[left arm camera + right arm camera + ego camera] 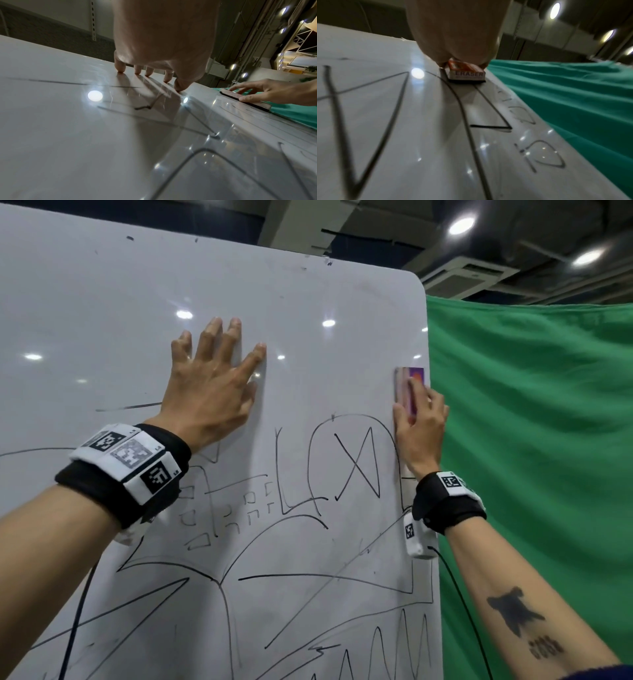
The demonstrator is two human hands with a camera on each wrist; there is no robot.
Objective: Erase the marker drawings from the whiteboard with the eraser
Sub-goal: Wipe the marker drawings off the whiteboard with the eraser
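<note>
A tall whiteboard (pixel 308 302) fills the head view; black marker drawings (pixel 356 463) cover its lower half, while its top is mostly wiped. My left hand (pixel 212 378) lies flat on the board with fingers spread, and its fingertips (pixel 121 70) touch the surface. My right hand (pixel 418 422) grips a small block eraser (pixel 407 385) against the board near its right edge, thumb on one side and fingers over the top. The right wrist view shows the eraser (pixel 467 74), labelled ERASER, with its dark pad on the board just above a curved line (pixel 462 108).
A green cloth (pixel 531 440) hangs to the right of the board's edge and behind it. Ceiling lamps (pixel 460 225) reflect as bright spots on the glossy surface. Cables run down from both wrist bands (pixel 126 463).
</note>
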